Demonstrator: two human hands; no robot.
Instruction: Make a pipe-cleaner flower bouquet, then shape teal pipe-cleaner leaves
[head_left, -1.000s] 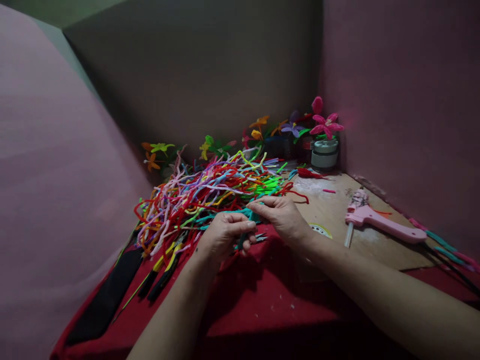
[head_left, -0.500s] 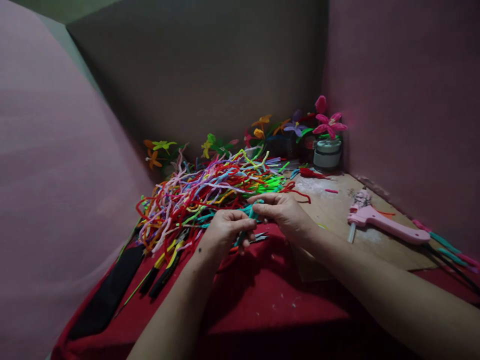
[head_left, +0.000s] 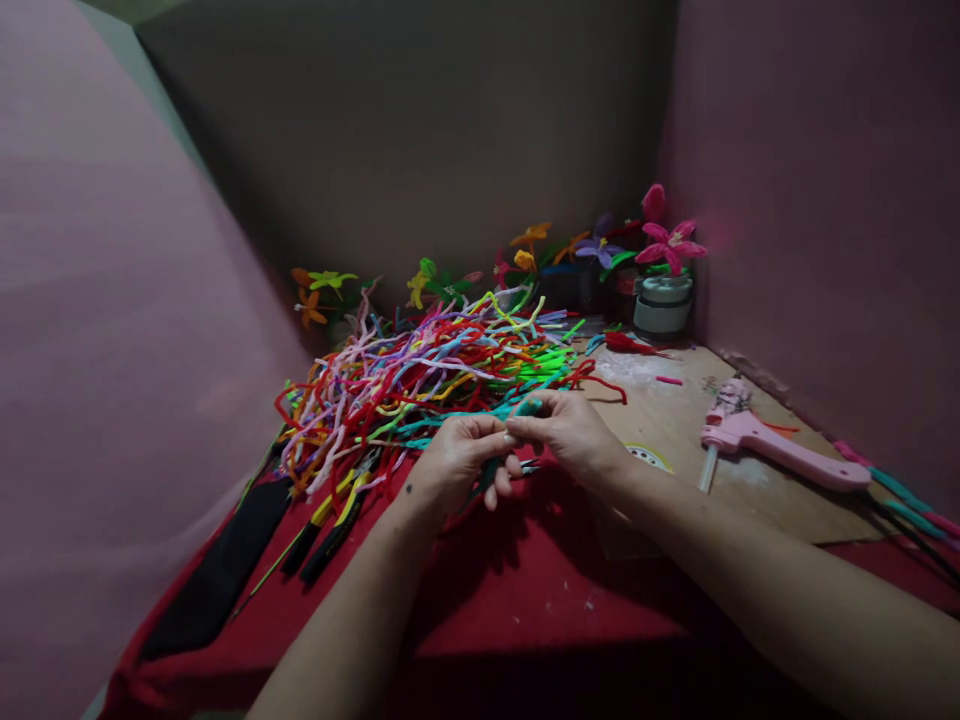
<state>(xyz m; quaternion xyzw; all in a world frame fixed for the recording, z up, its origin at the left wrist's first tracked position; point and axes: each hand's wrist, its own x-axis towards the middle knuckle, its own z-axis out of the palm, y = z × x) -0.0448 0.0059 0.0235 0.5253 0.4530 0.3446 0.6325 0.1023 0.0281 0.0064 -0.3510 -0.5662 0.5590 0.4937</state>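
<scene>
My left hand (head_left: pixel 459 464) and my right hand (head_left: pixel 574 436) meet over the red cloth (head_left: pixel 525 590), fingertips pinched together on a teal pipe cleaner (head_left: pixel 517 412). A dark green stem-like piece runs down under the left fingers. Just behind the hands lies a big heap of coloured pipe cleaners (head_left: pixel 427 375), red, yellow, pink, green and blue. Small metal tips of a tool (head_left: pixel 529 466) peek out beneath the hands.
A pink glue gun (head_left: pixel 772 448) lies on a wooden board (head_left: pixel 712 480) at the right. Finished pipe-cleaner flowers (head_left: pixel 667 243) stand along the back wall, some in a grey pot (head_left: pixel 661 305). Black-handled tools (head_left: pixel 330 530) lie at the left. Pink walls close both sides.
My hands have drawn closer together, fingertips now touching on the teal pipe cleaner. The view has shifted slightly.
</scene>
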